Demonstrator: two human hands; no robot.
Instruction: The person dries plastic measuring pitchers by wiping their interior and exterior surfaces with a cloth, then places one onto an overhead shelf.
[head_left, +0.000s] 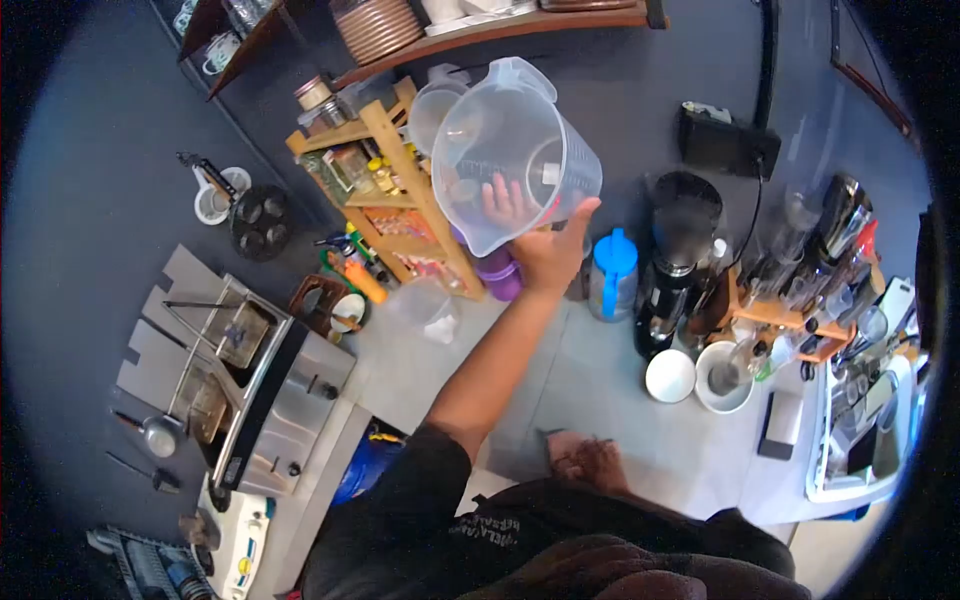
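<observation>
My left hand (548, 252) is raised in front of me, gripping a large translucent plastic measuring jug (580, 160). Its thumb lies along the outside, and the other fingers show through the clear wall. The jug is tilted with its wide mouth facing me, and I see nothing inside it. Low near my body, just over the counter, is my right hand (590, 462). Its fingers are blurred, and I cannot make out whether it holds anything. Behind the jug is another translucent jug (436, 112), by the wooden rack (395, 145).
A blue-lidded pitcher (614, 280), a black grinder-like appliance (672, 270) and white bowls (670, 376) stand on the counter (540, 390). At right is a white dish basin (830, 490) with several items. A steel double fryer (285, 400) stands at left.
</observation>
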